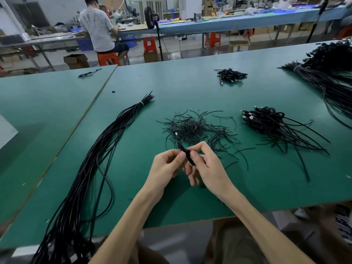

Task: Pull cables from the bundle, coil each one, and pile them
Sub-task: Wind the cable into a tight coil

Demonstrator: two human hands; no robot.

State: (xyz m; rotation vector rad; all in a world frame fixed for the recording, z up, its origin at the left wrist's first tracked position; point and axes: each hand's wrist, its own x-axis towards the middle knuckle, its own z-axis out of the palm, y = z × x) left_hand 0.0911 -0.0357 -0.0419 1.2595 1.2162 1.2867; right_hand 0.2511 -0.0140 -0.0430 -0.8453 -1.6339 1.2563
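A long bundle of black cables (106,141), tied near its far tip, runs from the table's near left edge toward the middle. Over the green table (190,88), both my hands hold one coiled black cable (182,147), its plug end sticking up and away. My left hand (167,166) pinches the coil between thumb and fingers. My right hand (205,164) grips it from the other side, thumb on top. A pile of coiled cables (266,122) with loose tails lies to the right.
A heap of short black tie wires (192,128) lies just beyond my hands. A small cable pile (230,75) sits farther back, and a big bundle (331,80) at the far right. A person on an orange stool (107,59) works at another bench behind.
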